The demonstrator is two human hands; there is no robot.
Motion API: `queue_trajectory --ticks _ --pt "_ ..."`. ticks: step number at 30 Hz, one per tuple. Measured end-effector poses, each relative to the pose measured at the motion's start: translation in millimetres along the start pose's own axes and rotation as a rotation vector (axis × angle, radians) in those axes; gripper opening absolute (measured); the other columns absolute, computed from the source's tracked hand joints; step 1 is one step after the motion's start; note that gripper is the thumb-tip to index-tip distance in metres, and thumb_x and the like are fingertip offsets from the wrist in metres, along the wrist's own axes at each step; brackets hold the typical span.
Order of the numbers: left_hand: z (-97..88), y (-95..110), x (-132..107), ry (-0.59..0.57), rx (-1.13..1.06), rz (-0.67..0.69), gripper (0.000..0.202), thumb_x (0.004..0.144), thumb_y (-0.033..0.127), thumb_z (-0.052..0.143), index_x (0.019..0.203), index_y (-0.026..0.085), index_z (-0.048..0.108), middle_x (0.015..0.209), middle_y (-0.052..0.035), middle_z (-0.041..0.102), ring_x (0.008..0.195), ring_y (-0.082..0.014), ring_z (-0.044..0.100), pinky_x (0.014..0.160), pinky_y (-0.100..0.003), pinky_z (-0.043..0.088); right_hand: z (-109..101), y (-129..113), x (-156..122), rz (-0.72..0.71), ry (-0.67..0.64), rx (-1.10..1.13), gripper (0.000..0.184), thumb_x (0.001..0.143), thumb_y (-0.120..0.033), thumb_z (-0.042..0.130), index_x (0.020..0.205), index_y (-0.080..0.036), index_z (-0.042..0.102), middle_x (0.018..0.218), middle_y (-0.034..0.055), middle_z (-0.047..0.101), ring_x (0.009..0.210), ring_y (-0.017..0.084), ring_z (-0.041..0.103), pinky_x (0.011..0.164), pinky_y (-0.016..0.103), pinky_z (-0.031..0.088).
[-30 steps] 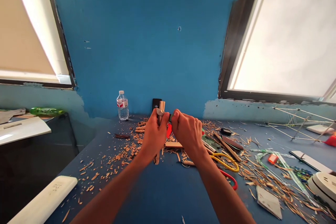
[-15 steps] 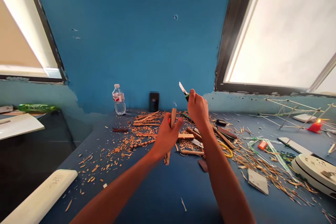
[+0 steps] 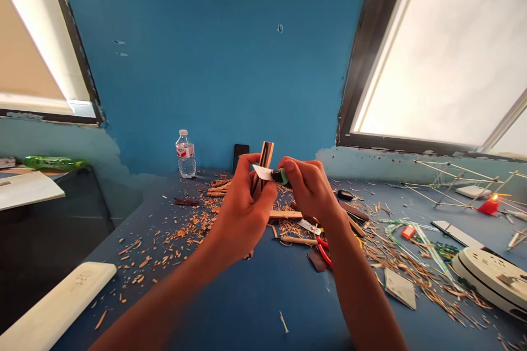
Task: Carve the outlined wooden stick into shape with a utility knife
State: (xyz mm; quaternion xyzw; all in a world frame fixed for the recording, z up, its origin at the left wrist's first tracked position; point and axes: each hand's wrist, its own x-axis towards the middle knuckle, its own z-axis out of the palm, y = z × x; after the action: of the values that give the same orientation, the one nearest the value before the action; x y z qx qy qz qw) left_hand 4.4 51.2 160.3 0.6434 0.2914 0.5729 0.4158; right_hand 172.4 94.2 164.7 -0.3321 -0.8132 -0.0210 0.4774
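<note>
My left hand [image 3: 247, 203] is closed around a narrow wooden piece [image 3: 267, 152] that stands nearly upright, with a dark groove down its face. In my right hand [image 3: 308, 184] is a knife [image 3: 262, 172] with a green and black handle, gripped near the blade. The pale blade points left and lies across the wooden piece, just above my left thumb. Below my hands, a flat wooden strip [image 3: 286, 214] lies among shavings. The lower end of the held piece is mostly hidden by my left hand.
Wood shavings [image 3: 189, 230] cover much of the blue table [image 3: 230, 307]. A water bottle [image 3: 186, 156] and a black phone [image 3: 239, 156] stand by the wall. To the right are a lit red candle [image 3: 489, 206], a stick frame [image 3: 457, 167] and a white power strip [image 3: 492, 274].
My right hand has come down and left, bringing the knife blade onto the wooden piece. My left hand has turned and shifted left, raising the piece slightly. Red-handled pliers or scissors now show below.
</note>
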Motion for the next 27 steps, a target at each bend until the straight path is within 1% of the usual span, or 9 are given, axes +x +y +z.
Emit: queue_trajectory --ticks 3,7,10,14,17,20,22,24,27 --pt "-0.3 4.3 -6.5 0.022 0.08 0.07 0.028 0.098 0.029 0.064 0.122 0.028 0.049 0.068 0.0094 0.045 0.054 -0.009 0.038 0.046 -0.021 0.032 -0.2 -9.9 -2.8 -0.022 0.029 -0.026 0.049 0.114 -0.047 0.028 0.076 -0.024 0.049 0.059 -0.0062 0.037 0.055 0.012 0.029 0.059 0.031 0.025" --pt "-1.2 1.6 -7.4 0.086 0.202 0.147 0.027 0.099 0.034 0.066 0.122 0.028 0.052 0.072 0.0076 0.052 0.059 -0.0101 0.043 0.051 -0.024 0.034 2.5 -18.0 -3.3 0.003 0.116 -0.138 0.047 0.113 -0.041 0.029 0.075 -0.024 0.049 0.057 -0.0056 0.038 0.052 0.012 0.03 0.058 0.031 0.023" --pt "-0.8 -3.2 -3.2 0.108 0.237 0.154 0.022 0.101 0.036 0.064 0.119 0.027 0.053 0.07 0.0081 0.048 0.057 -0.0099 0.04 0.051 -0.025 0.033 9.2 -19.7 -2.1 0.052 0.19 -0.257 0.046 0.111 -0.038 0.028 0.073 -0.023 0.05 0.055 -0.0049 0.039 0.051 0.013 0.028 0.057 0.031 0.02" --pt "1.5 -10.7 5.9 0.146 0.228 0.125 0.019 0.105 0.043 0.057 0.108 0.025 0.051 0.07 0.0083 0.046 0.055 -0.0089 0.038 0.05 -0.023 0.033 21.6 -17.2 -1.1 0.148 0.249 -0.411 0.045 0.108 -0.037 0.028 0.075 -0.023 0.055 0.058 -0.0017 0.049 0.051 0.014 0.029 0.058 0.032 0.017" --pt "1.2 -19.5 14.8 0.169 0.231 0.085 0.022 0.104 0.044 0.061 0.102 0.023 0.053 0.069 0.0079 0.048 0.054 -0.0079 0.039 0.049 -0.022 0.034 29.8 -13.4 -0.3 0.236 0.232 -0.496 0.048 0.109 -0.036 0.027 0.077 -0.022 0.06 0.061 0.0007 0.056 0.051 0.014 0.038 0.059 0.033 0.016" --pt "-2.1 -31.8 25.8 0.169 0.216 0.04 0.026 0.103 0.044 0.063 0.106 0.019 0.06 0.078 0.0041 0.057 0.057 -0.0084 0.048 0.052 -0.022 0.043 37.8 -9.4 1.7 0.337 0.195 -0.557 0.051 0.11 -0.036 0.027 0.081 -0.022 0.066 0.065 0.003 0.064 0.053 0.015 0.048 0.06 0.033 0.016" --pt "-5.2 -41.1 33.6 0.169 0.204 0.016 0.029 0.103 0.043 0.063 0.113 0.016 0.064 0.09 -0.0008 0.065 0.066 -0.0111 0.059 0.058 -0.025 0.053 44.2 -6.4 3.7 0.402 0.162 -0.583 0.05 0.111 -0.036 0.029 0.083 -0.022 0.069 0.069 0.0044 0.069 0.056 0.016 0.055 0.06 0.032 0.018" --pt "-8.4 -50.7 41.0 0.175 0.196 -0.006 0.03 0.103 0.041 0.064 0.119 0.016 0.065 0.104 -0.0053 0.069 0.079 -0.0152 0.067 0.069 -0.031 0.06 51.6 -2.7 5.8 0.457 0.126 -0.601 0.049 0.112 -0.036 0.032 0.086 -0.022 0.071 0.073 0.0056 0.072 0.06 0.017 0.061 0.061 0.031 0.024" --pt "-12.1 -64.8 50.1 0.181 0.185 -0.039 0.033 0.102 0.04 0.067 0.124 0.016 0.066 0.118 -0.0087 0.07 0.096 -0.0204 0.07 0.082 -0.039 0.063 62.9 4.4 8.0 0.525 0.07 -0.615 0.046 0.113 -0.036 0.035 0.092 -0.021 0.072 0.078 0.0054 0.073 0.066 0.018 0.065 0.065 0.03 0.037"
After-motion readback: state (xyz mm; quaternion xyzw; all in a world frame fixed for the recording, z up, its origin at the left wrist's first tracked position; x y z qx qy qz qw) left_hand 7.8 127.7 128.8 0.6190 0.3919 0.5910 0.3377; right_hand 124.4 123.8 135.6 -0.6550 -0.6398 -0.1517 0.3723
